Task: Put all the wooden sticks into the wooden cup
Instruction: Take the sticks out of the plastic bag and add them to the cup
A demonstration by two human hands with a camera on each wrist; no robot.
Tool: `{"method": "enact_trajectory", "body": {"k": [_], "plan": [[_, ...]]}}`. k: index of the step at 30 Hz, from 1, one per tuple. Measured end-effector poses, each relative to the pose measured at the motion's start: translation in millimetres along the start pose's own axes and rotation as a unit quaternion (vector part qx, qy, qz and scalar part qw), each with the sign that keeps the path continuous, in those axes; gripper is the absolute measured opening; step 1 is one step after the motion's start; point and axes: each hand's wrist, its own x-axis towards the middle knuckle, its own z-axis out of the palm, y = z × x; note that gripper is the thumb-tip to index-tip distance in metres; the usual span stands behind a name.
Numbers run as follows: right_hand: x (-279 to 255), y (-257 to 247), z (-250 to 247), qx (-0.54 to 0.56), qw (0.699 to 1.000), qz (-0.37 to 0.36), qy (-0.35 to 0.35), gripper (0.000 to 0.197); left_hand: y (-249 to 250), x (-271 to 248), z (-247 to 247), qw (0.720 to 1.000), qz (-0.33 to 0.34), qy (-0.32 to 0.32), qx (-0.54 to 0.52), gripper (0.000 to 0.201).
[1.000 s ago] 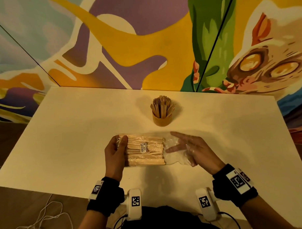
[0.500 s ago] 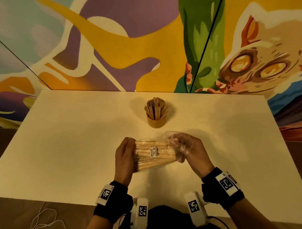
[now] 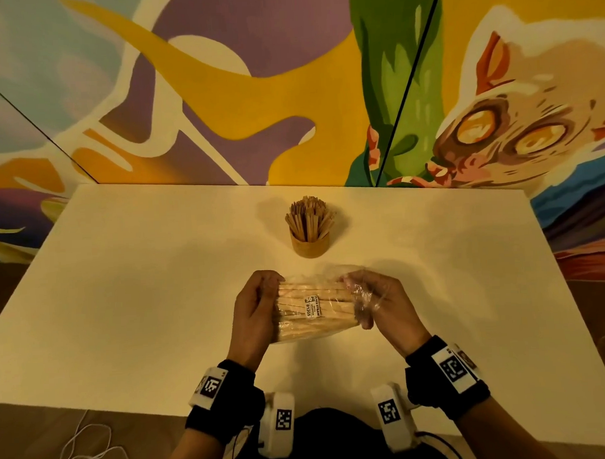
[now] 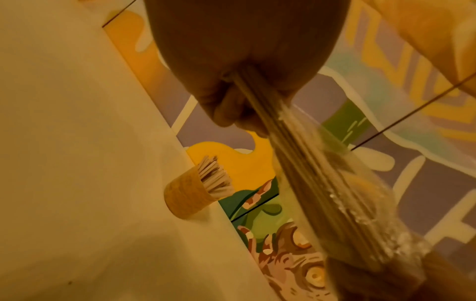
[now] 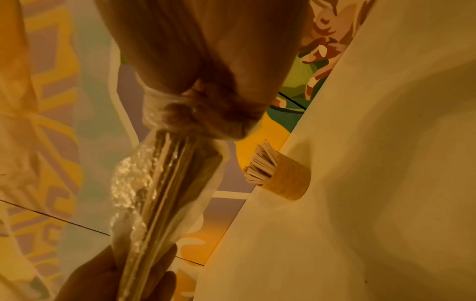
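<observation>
Head view: both hands grip bagged sticks [image 3: 314,309] near cup [image 3: 310,244].

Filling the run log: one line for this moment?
left hand grips stick pack | right hand holds bag end | wooden cup part-filled

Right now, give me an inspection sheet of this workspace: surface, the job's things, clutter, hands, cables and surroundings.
Surface: white table, bare around the work.
Job's things: wooden cup upright, packed with sticks; bag of sticks held above the table, nearer than the cup.
Clutter: nothing seen.
Hands: left hand grips the bag's left end; right hand grips the crumpled plastic at its right end.
Cables: white cord on the floor, lower left.
Surroundings: painted mural wall behind.
</observation>
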Motion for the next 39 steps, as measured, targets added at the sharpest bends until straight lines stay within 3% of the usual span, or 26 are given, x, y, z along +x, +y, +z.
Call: {"method": "enact_trajectory", "body": {"k": [4, 10, 13, 15, 19, 23, 29, 34, 39], "plan": [[2, -1, 0, -0.026, 0.999, -0.025, -0.01, 0.019, 1, 0, 1, 0.998, -0.01, 0.049, -0.025, 0.019], [4, -1, 1, -0.042, 0.999, -0.014, -0.02, 0.006, 5, -8, 1, 0.998, 0.009, -0.051, 0.039, 0.019], [4, 3, 1, -0.039, 0.999, -0.006, -0.01, 0.023, 7, -8, -3, 0.997, 0.004, -0.072, 0.013, 0.017], [4, 3, 2, -0.003, 1.0, 0.001, 0.013, 0.032, 7, -8, -4, 0.998, 0.002, -0.05, -0.023, 0.016], [4, 5, 0, 0.068, 0.995, -0.009, 0.07, 0.032, 2, -5, -4, 0.998, 0.009, 0.02, -0.066, 0.017], [3, 3, 2, 0.076, 0.993, 0.002, 0.091, 0.021, 2, -8, 5, 0.999, 0.021, -0.037, -0.03, 0.018], [5, 8, 2, 0.072, 0.993, -0.013, 0.096, 0.04, 6, -8, 9, 0.997, 0.025, -0.07, -0.014, 0.018], [7, 6, -5, 0.112, 0.985, -0.044, 0.126, 0.014, -10, 2, -5, 0.999, 0.014, 0.03, 0.015, 0.018], [7, 2, -13, 0.098, 0.985, -0.035, 0.136, 0.003, -18, 4, -21, 0.999, -0.015, 0.034, 0.03, 0.022]]}}
